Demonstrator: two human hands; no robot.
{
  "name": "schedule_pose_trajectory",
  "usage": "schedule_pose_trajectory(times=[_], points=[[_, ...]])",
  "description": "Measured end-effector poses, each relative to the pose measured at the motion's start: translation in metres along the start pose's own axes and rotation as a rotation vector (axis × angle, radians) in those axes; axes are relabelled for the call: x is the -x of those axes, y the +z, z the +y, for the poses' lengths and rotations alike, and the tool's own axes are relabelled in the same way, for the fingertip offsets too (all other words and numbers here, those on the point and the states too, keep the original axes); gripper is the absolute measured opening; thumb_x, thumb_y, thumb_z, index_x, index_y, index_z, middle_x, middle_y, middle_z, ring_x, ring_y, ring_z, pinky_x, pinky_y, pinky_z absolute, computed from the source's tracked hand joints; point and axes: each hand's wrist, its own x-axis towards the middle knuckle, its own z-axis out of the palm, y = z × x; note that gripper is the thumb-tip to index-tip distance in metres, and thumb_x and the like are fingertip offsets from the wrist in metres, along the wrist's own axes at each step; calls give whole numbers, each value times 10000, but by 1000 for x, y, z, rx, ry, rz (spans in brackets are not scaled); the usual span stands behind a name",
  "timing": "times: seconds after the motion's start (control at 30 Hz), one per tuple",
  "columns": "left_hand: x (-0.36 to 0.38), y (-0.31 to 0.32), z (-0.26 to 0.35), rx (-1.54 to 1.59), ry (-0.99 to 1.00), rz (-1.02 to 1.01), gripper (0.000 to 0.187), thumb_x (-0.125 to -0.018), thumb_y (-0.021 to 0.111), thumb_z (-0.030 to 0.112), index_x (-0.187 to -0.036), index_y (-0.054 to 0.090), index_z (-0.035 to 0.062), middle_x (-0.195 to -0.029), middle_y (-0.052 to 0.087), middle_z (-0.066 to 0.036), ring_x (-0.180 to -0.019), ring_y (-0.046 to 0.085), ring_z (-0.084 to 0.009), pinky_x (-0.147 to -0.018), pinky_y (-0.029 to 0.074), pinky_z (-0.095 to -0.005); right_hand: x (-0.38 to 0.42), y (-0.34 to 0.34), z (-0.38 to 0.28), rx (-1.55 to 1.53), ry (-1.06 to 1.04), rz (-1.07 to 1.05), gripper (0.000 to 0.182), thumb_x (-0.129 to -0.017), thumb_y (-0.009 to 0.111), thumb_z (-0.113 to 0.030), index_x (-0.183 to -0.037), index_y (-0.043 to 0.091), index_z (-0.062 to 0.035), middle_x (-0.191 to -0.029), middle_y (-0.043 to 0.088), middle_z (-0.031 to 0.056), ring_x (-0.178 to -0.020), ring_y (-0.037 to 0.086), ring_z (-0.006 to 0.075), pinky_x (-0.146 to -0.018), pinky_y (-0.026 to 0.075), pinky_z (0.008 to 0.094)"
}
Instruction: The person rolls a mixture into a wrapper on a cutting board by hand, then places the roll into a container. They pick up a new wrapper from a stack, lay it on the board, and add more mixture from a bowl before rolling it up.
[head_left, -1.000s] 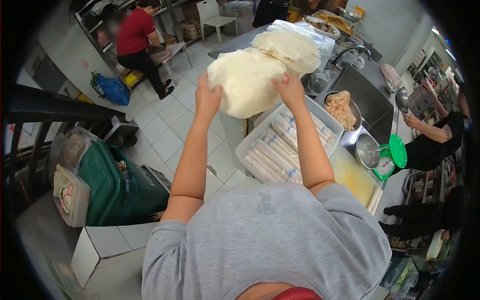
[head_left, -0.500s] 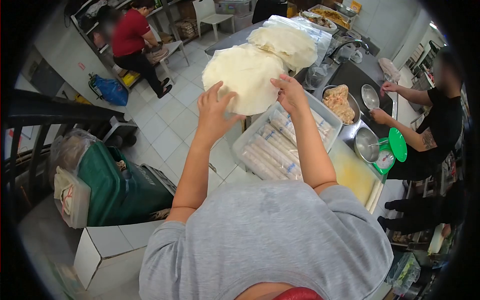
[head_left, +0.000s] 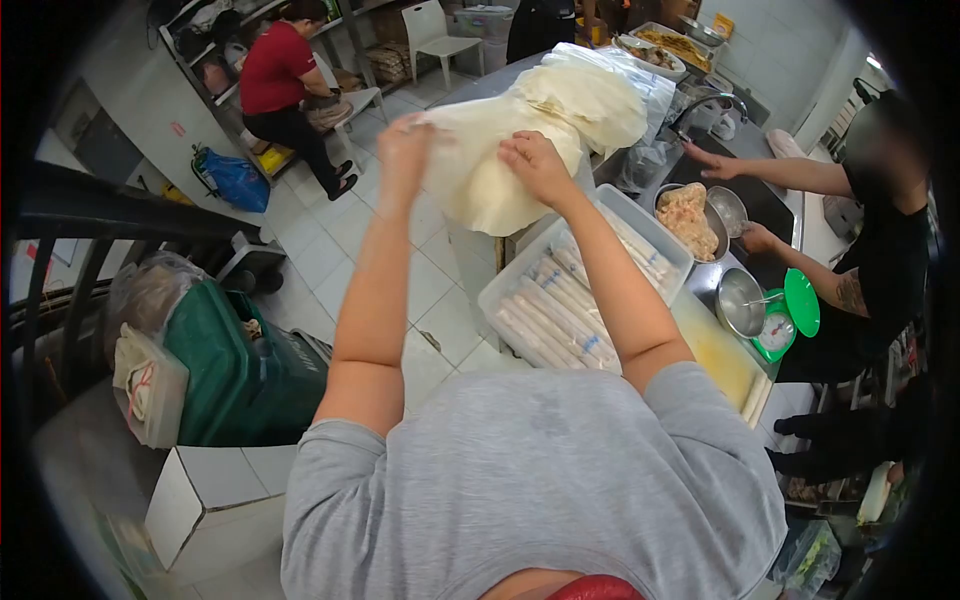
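A stack of thin, round, pale spring roll wrappers (head_left: 490, 205) lies at the near end of the counter, with a second stack (head_left: 590, 100) behind it. My left hand (head_left: 405, 155), blurred by motion, is closed on the left edge of a raised wrapper (head_left: 455, 130), which looks see-through and smeared. My right hand (head_left: 540, 170) rests on top of the near stack with its fingers bent and touching the surface; its thumb is hard to see. Below my right forearm, a clear plastic container (head_left: 490, 300) holds several bagged pale rolls (head_left: 560, 305).
Right of the container are a bowl of ground filling (head_left: 690, 225), a steel bowl (head_left: 738, 300) and a green scale (head_left: 800, 305). A co-worker (head_left: 880, 230) stands at the sink. Another person in red (head_left: 275, 70) bends by a chair. A green bin (head_left: 235, 370) stands left.
My left hand has gone up and left, pulling up a wrapper's edge. My right hand has shifted left onto the stack. The co-worker's one hand has opened and risen, the other holds a bowl.
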Motion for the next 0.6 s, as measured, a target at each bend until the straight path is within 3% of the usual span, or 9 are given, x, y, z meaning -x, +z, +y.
schedule_pose_trajectory(times=[0.03,0.1,0.13,0.23,0.27,0.33,0.47,0.57,0.6], points=[[-14,-21,2,123,-33,-19,255,-837,537,96,-999,619,-83,-777,697,-102,-691,640,-163,-627,499,-279,1,4,5,207,-103,-6,284,-875,608,-308,-1069,664,-108,-1083,587,140,-1038,533,304,-900,423,434],[-64,-69,-47,154,-153,-10,226,-816,534,54,-990,636,-48,-851,686,-125,-680,630,-182,-589,483,-280,-8,1,-7,340,-37,-107,315,-840,635,-344,-1058,667,-119,-1060,577,149,-1046,515,324,-909,404,452],[-63,-78,-29,300,-264,101,221,-806,530,18,-991,637,-42,-896,676,-142,-673,634,-209,-603,498,-303,-12,-1,-16,403,-2,-158,332,-822,649,-363,-1053,669,-125,-1049,572,153,-1050,506,335,-914,394,461],[-92,-124,-32,51,-340,215,258,-826,511,-6,-1066,592,-58,-1004,645,-161,-836,655,-277,-709,558,-395,-39,-5,-28,515,144,-264,352,-820,646,-392,-1048,669,-126,-1034,556,135,-1042,506,331,-930,372,486],[-98,-138,-35,69,-366,226,265,-832,507,-6,-1081,585,-53,-1018,640,-163,-854,653,-283,-711,559,-404,-46,-3,-23,546,169,-310,415,-828,629,-421,-1127,628,-134,-1102,544,143,-1063,500,341,-924,375,503],[-115,-161,-44,113,-418,250,281,-844,499,-6,-1113,571,-44,-1044,629,-167,-889,647,-295,-714,562,-423,-48,7,-13,561,169,-215,474,-840,609,-449,-1195,582,-135,-1145,534,155,-1087,495,346,-927,383,508],[-119,-188,-33,13,-335,338,280,-844,500,-1,-1112,548,-68,-1011,630,-170,-863,654,-304,-716,567,-428,-65,13,-4,627,267,-234,570,-861,575,-491,-1298,494,-135,-1208,518,180,-1132,482,354,-934,400,514],[-117,-222,-15,9,-250,434,219,-798,527,8,-980,601,-86,-916,643,-165,-792,661,-285,-675,553,-412,-71,17,-5,680,327,-264,543,-865,569,-497,-1260,541,-126,-1211,520,180,-1142,480,353,-939,407,515],[-113,-234,-8,-256,-163,386,225,-780,543,92,-904,643,-67,-882,670,-194,-813,672,-325,-700,529,-434,-72,18,-5,693,322,-266,511,-861,579,-484,-1221,565,-122,-1203,525,177,-1137,484,349,-932,411,512]])
